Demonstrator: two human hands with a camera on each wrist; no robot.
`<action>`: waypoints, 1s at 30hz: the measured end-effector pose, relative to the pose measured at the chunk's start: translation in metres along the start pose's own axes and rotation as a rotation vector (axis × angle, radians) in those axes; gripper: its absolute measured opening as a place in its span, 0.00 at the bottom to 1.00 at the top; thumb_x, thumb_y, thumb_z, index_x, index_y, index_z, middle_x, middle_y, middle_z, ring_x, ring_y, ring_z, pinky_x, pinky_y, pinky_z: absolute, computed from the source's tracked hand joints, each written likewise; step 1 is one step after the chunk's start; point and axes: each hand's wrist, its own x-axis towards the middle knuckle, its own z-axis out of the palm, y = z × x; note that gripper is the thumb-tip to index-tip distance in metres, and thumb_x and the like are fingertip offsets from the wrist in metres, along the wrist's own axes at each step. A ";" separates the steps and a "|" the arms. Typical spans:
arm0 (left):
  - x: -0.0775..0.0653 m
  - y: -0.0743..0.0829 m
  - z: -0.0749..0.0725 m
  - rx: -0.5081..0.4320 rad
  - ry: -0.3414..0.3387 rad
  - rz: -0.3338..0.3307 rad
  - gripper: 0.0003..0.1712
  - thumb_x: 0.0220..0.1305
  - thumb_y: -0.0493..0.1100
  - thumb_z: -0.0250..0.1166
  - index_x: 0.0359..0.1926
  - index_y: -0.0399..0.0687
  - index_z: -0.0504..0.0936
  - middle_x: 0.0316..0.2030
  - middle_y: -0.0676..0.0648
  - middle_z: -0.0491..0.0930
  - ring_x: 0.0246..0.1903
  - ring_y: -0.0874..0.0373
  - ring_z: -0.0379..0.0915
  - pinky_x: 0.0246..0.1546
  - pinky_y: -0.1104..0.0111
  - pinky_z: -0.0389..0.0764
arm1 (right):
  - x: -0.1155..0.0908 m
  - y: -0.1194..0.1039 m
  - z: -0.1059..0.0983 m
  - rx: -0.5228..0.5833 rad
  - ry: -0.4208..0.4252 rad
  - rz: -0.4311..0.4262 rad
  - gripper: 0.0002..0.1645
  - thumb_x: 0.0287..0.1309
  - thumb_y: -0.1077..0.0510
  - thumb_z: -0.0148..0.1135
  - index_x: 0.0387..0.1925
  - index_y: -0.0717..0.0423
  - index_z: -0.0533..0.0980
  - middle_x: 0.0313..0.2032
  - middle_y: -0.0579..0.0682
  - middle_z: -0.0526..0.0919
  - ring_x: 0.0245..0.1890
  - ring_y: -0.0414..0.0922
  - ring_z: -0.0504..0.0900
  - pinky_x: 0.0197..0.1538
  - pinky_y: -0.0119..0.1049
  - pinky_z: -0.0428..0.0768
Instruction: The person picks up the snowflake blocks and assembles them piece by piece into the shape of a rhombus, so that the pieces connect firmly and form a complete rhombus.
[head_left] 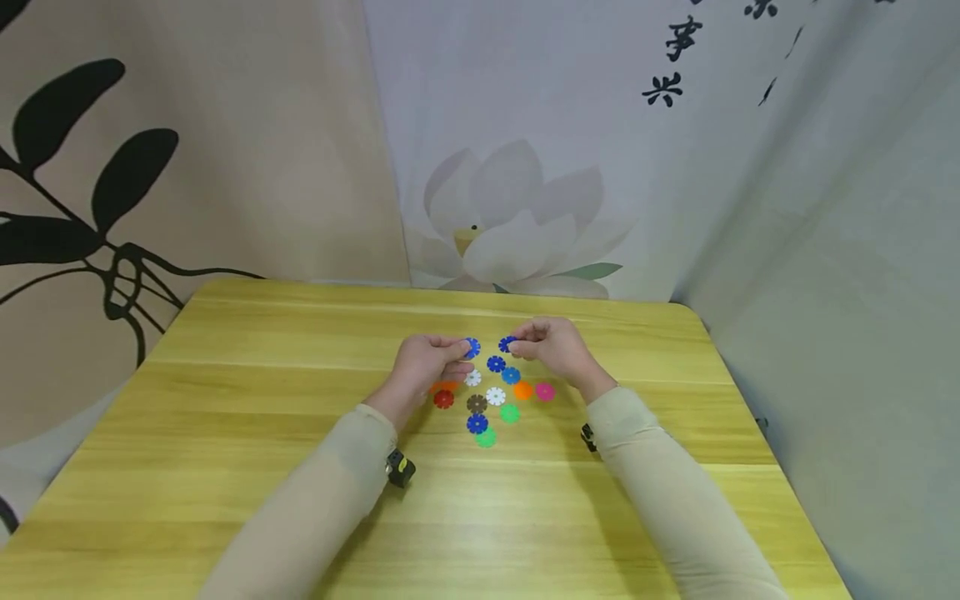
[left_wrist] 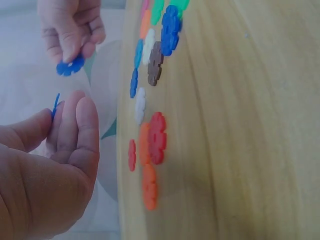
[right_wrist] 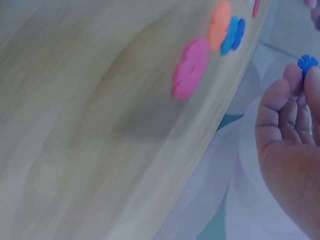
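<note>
My left hand (head_left: 429,364) pinches a blue notched plastic disc (head_left: 472,347) between thumb and fingers, above the table. Across a small gap, my right hand (head_left: 553,343) pinches a second, darker blue disc (head_left: 506,343). The two discs are apart. In the left wrist view, the left hand's disc (left_wrist: 55,106) is seen edge-on, and the right hand's disc (left_wrist: 70,66) faces the camera more. The right wrist view shows the right hand's disc (right_wrist: 307,63) between thumb and fingertip. Below the hands lie loose discs, among them a blue one (head_left: 496,364) and a white one (head_left: 472,377).
More flower-shaped discs lie in a loose group on the wooden table (head_left: 285,433): red (head_left: 444,399), brown (head_left: 477,404), pink (head_left: 545,392), orange (head_left: 523,390) and green (head_left: 510,413). A printed curtain (head_left: 517,208) hangs behind the table's far edge.
</note>
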 end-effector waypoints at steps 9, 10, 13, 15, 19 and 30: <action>0.000 0.009 0.006 0.061 0.013 0.000 0.20 0.75 0.47 0.70 0.58 0.38 0.85 0.54 0.33 0.89 0.40 0.52 0.93 0.48 0.65 0.93 | -0.001 -0.016 0.009 -0.006 -0.014 -0.035 0.07 0.68 0.56 0.74 0.45 0.51 0.89 0.43 0.50 0.93 0.44 0.48 0.92 0.54 0.44 0.92; 0.000 0.010 0.007 0.062 0.014 0.001 0.20 0.75 0.47 0.70 0.58 0.38 0.85 0.55 0.33 0.89 0.40 0.52 0.93 0.48 0.65 0.93 | -0.001 -0.017 0.009 -0.012 -0.015 -0.044 0.07 0.68 0.56 0.74 0.45 0.51 0.89 0.43 0.50 0.93 0.43 0.47 0.92 0.54 0.44 0.92; 0.000 0.010 0.009 0.057 0.019 0.003 0.20 0.75 0.46 0.70 0.58 0.37 0.85 0.54 0.32 0.89 0.41 0.50 0.93 0.47 0.64 0.93 | -0.002 -0.018 0.010 -0.018 -0.014 -0.067 0.06 0.67 0.56 0.74 0.44 0.51 0.89 0.42 0.50 0.93 0.42 0.45 0.91 0.54 0.45 0.92; -0.001 0.011 0.010 0.046 0.020 0.002 0.19 0.75 0.46 0.70 0.58 0.37 0.85 0.54 0.32 0.88 0.41 0.50 0.93 0.48 0.64 0.93 | -0.003 -0.019 0.011 -0.022 -0.008 -0.078 0.06 0.67 0.56 0.75 0.44 0.51 0.89 0.42 0.49 0.93 0.42 0.45 0.91 0.54 0.44 0.92; -0.001 0.010 0.013 0.017 0.027 -0.006 0.18 0.75 0.46 0.70 0.57 0.38 0.84 0.53 0.32 0.89 0.40 0.50 0.93 0.48 0.63 0.93 | -0.004 -0.019 0.014 -0.029 0.012 -0.098 0.06 0.67 0.57 0.75 0.44 0.52 0.90 0.42 0.50 0.94 0.42 0.46 0.91 0.53 0.44 0.92; -0.003 0.009 0.017 -0.045 0.019 0.001 0.21 0.75 0.46 0.70 0.62 0.40 0.83 0.54 0.33 0.89 0.43 0.48 0.93 0.48 0.62 0.93 | -0.007 -0.026 0.023 -0.152 0.110 -0.212 0.07 0.65 0.56 0.76 0.43 0.53 0.91 0.41 0.51 0.95 0.40 0.46 0.93 0.47 0.40 0.93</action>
